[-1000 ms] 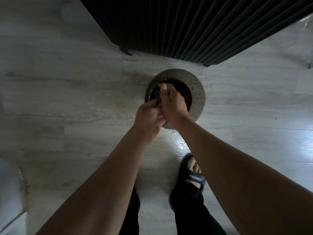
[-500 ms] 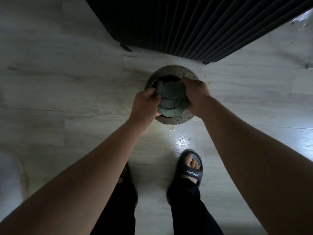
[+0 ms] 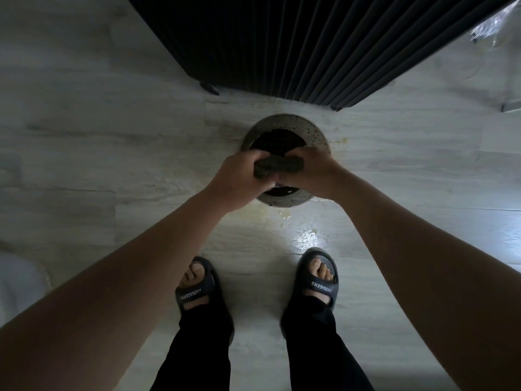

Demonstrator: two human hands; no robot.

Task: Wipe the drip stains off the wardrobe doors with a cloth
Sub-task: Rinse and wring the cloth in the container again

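Vs 0.5 s ago the cloth is bunched into a tight dark roll, not spread loose. The left hand and right hand are closer together, fingers of both curled round its ends, at frame centre over the speckled bowl. Bowl sits on pale wood-plank floor w/ a wet sheen just below it, and the dark fluted wardrobe runs across the top.

Speckled round grey bowl on pale wood-look plank floor, shiny wet patch between bowl and dark slide sandals.
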